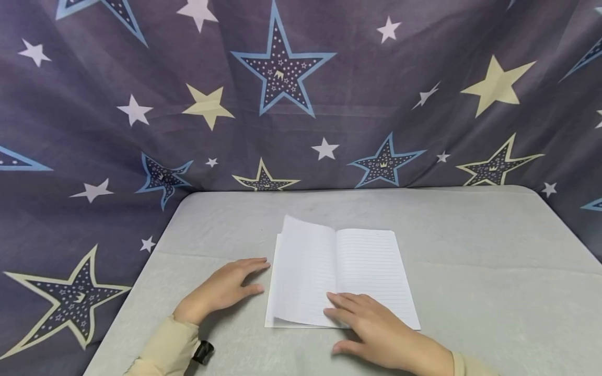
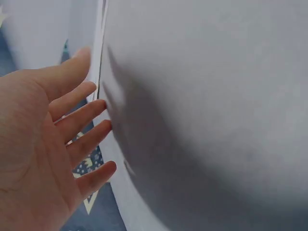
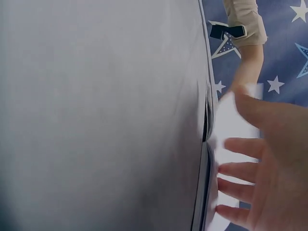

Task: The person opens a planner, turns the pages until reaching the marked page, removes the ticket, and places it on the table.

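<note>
An open notebook (image 1: 376, 271) with lined pages lies on the grey table. Its left-hand leaf (image 1: 303, 277) stands slightly raised, the top corner sticking up past the sheets beneath. My left hand (image 1: 226, 286) is just left of the notebook with fingers extended and nothing in them; in the left wrist view the palm and spread fingers (image 2: 89, 142) show. Over the notebook's lower middle, near the fold, lies my right hand (image 1: 376, 331), its fingers fairly straight. The right wrist view shows those fingertips (image 3: 226, 190) at the white pages, though firm contact is hard to tell.
The grey-covered table (image 1: 479, 292) extends around the notebook on every side. A dark star-patterned cloth (image 1: 357, 89) hangs behind and along the sides. A black band (image 1: 203, 352) sits at the left wrist, by the beige sleeve (image 1: 166, 347).
</note>
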Demonstrator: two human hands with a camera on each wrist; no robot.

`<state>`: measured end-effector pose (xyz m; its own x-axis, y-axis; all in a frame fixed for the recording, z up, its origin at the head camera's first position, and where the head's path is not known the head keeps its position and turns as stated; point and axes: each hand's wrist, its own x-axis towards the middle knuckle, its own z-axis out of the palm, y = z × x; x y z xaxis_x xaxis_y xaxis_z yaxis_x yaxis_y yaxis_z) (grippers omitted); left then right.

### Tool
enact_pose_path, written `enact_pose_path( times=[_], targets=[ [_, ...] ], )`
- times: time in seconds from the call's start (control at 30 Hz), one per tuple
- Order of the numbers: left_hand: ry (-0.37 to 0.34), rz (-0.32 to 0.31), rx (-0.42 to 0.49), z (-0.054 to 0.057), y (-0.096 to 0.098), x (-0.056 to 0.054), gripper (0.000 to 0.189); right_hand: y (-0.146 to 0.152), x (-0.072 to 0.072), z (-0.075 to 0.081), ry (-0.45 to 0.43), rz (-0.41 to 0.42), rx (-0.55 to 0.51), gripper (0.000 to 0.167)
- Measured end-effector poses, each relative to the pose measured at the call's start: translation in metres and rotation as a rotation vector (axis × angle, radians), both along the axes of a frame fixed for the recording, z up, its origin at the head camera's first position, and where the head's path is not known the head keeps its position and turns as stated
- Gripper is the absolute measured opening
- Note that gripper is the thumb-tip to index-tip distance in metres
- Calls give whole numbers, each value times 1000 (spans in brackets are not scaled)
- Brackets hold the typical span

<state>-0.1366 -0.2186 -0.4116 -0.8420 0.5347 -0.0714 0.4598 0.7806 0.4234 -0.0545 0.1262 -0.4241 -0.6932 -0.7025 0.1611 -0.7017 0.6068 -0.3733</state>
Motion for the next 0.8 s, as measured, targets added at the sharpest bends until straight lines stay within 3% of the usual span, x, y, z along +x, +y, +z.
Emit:
enact_pose_path(
  times=[0.17,0.43,0.6,0.8],
  targets=[
    [24,44,27,3,4,1,48,1,0,-1,24,53,24,58],
    [-44,-86,-27,1,22,7,72,2,-3,0,-9,75,-8,51],
    [-60,-107,-41,0,22,8,76,14,-9,4,-13,59,-87,47],
    [-53,-117,-28,-4,20,6,77,52,-19,3,31,-9,-126,53]
  ],
)
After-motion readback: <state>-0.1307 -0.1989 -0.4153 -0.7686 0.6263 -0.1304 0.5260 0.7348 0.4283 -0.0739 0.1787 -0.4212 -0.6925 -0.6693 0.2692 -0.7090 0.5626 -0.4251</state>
